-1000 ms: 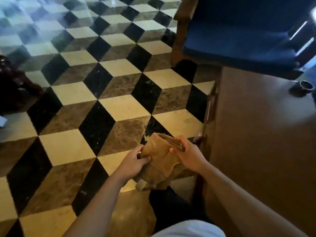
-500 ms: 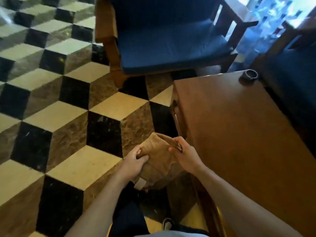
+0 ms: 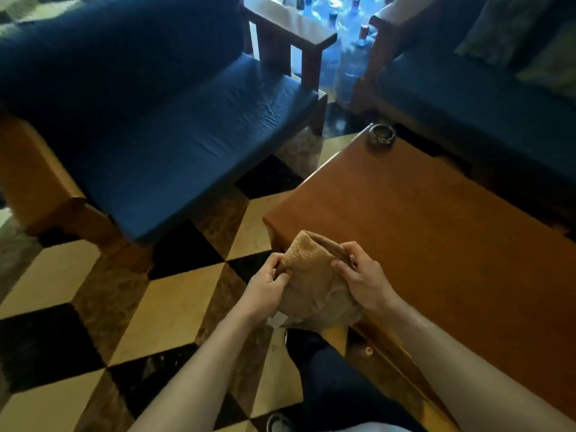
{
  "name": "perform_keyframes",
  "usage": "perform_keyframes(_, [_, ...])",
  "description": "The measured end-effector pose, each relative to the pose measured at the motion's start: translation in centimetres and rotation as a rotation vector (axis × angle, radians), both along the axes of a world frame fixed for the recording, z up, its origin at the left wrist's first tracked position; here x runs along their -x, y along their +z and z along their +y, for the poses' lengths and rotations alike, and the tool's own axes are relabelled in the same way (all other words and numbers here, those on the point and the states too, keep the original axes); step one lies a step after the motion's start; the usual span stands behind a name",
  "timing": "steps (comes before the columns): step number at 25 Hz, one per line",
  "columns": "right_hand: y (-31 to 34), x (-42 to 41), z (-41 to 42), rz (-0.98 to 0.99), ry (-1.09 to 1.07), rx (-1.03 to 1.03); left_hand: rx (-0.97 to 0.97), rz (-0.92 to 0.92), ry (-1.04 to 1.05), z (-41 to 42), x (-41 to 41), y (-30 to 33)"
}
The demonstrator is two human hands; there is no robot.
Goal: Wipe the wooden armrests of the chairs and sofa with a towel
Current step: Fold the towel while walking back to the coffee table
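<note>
While both hands bunch the towel [image 3: 311, 275], no wiping has begun; I judge this as prep: folding a pad before going to an armrest.

Left hand [image 3: 265, 286] pinches the towel's left edge, thumb over cloth, fingers curled behind. Right hand [image 3: 363, 275] grips the right side, fingers wrapped over the top fold. Towel sits mid-air between them, above the near-left corner of the coffee table [image 3: 420, 244]. White tag hangs at the bottom.

To do it well: fold to a flat pad and tuck the loose tail and tag in, so nothing drags.

Targets: chair [image 3: 162, 135] far left, with one armrest [image 3: 37, 182] on its left side and another armrest [image 3: 293, 29] at far centre. Sofa [image 3: 483, 98] far right; its armrest is dim.

Room: the open tiled floor [image 3: 93, 307] on the left gives a straight path to the chair. Watch the table corner beside the leg, the ashtray [image 3: 381, 135] at the table's far corner, and the water jugs [image 3: 346, 63] packed between chair and sofa: tight gap there.
</note>
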State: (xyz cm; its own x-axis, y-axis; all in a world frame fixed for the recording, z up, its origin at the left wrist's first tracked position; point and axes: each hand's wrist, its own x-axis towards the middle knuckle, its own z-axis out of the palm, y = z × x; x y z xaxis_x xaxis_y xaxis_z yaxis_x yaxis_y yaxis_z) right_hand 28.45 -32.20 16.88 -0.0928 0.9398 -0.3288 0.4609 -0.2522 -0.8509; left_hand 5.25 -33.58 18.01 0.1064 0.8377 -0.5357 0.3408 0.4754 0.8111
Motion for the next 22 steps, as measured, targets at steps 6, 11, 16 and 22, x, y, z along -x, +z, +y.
perform_keyframes(6, [-7.8, 1.1, 13.2, 0.038, -0.117, 0.163, 0.119, 0.156, -0.187, 17.6, 0.5, -7.2])
perform_keyframes(11, [-16.2, 1.6, 21.5, -0.070, -0.198, 0.321, 0.250, 0.176, -0.395, 28.1, 1.3, -16.7])
perform_keyframes(16, [-26.1, 2.6, 28.3, -0.240, -0.293, 0.368, 0.047, 0.411, -0.575, 35.8, 0.1, -26.7])
perform_keyframes(22, [-28.3, 5.7, 28.1, -0.443, -0.642, 0.268, -0.204, 0.567, -0.772, 37.0, 3.2, -30.4])
